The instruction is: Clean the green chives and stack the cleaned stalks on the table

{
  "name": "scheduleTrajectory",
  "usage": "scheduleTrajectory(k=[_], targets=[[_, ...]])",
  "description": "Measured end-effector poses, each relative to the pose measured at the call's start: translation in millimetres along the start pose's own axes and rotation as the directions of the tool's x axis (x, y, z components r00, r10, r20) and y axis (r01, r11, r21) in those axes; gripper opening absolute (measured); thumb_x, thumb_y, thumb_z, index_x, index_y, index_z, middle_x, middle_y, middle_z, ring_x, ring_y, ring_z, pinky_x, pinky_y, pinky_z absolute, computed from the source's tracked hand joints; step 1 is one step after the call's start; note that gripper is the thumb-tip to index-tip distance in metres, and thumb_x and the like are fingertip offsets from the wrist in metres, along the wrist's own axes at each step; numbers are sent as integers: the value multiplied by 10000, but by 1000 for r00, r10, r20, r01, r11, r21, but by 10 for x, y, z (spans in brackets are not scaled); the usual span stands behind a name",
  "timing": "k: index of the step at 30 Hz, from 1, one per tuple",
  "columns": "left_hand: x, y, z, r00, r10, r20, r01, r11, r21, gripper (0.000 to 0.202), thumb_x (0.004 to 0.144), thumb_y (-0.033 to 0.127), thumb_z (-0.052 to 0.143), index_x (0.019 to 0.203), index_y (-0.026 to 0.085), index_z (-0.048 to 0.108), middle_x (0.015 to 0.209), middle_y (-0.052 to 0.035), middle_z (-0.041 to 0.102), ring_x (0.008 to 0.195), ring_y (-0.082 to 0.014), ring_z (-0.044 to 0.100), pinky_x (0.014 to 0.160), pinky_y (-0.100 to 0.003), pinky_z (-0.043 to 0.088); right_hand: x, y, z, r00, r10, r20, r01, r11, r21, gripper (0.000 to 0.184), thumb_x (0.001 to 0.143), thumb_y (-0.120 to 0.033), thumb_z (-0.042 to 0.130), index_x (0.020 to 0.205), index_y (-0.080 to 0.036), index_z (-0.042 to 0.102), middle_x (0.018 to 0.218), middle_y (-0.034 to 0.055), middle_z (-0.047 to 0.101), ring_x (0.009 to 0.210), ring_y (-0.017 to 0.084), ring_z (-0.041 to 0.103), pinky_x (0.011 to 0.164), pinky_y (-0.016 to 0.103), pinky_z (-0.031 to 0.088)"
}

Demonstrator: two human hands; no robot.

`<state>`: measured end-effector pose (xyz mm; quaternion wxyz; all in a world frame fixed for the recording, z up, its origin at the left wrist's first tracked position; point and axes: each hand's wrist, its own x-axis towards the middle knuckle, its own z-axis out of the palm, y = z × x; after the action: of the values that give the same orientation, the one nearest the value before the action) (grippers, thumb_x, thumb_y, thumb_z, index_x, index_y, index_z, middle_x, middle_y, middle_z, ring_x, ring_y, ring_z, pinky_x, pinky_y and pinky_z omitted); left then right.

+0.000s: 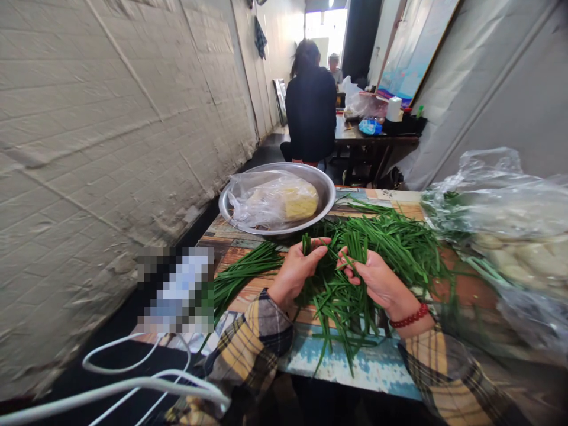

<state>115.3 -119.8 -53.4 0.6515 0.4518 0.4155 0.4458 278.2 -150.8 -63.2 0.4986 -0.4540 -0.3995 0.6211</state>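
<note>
Long, flat green leaves that look like garlic chives (390,239) lie in a loose heap across the table. My left hand (299,267) is closed around a small bunch of chives, whose ends stick up past the fingers. Opposite it, my right hand (370,275) pinches another bunch of chives (356,245) between thumb and fingers. Below and between both hands, loose chives (339,319) hang down over the table's near part. A neater bundle of chives (248,269) rests to the left of my left hand.
A metal basin (226,204) holding a clear plastic bag (275,198) with something yellow stands behind my hands. Plastic bags of pale, rounded things (523,254) lie at the right. White cables (133,390) loop at the lower left. A person (310,106) sits facing away near another table (377,139).
</note>
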Motion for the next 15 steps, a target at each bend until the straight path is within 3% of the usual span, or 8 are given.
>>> scheduleTrajectory(k=[3,9,15], targets=[[-3,-5,-7,997,7,82,-6,1000,-14,336,709,415,690,852,113,647,477,90,286,405,-25,188,392,-199,108,4,25,8,999,1,35,-1,1000,-11,338,647,-397,750,835,-171,584,693,5,611,521,70,435,414,184,275],[64,44,-133,996,75,-55,-86,969,-233,293,718,397,691,789,134,583,489,109,204,402,-23,145,379,-176,101,36,-30,-118,999,27,-24,-25,996,83,291,654,-360,744,836,-178,608,665,-23,562,499,51,400,405,171,230],[75,39,-178,995,96,-23,-99,956,-276,281,745,387,669,804,127,580,506,107,197,411,-24,140,382,-171,106,76,-47,-179,994,1,-108,12,992,124,284,624,-306,748,821,-167,597,655,-40,503,497,40,376,399,157,212]])
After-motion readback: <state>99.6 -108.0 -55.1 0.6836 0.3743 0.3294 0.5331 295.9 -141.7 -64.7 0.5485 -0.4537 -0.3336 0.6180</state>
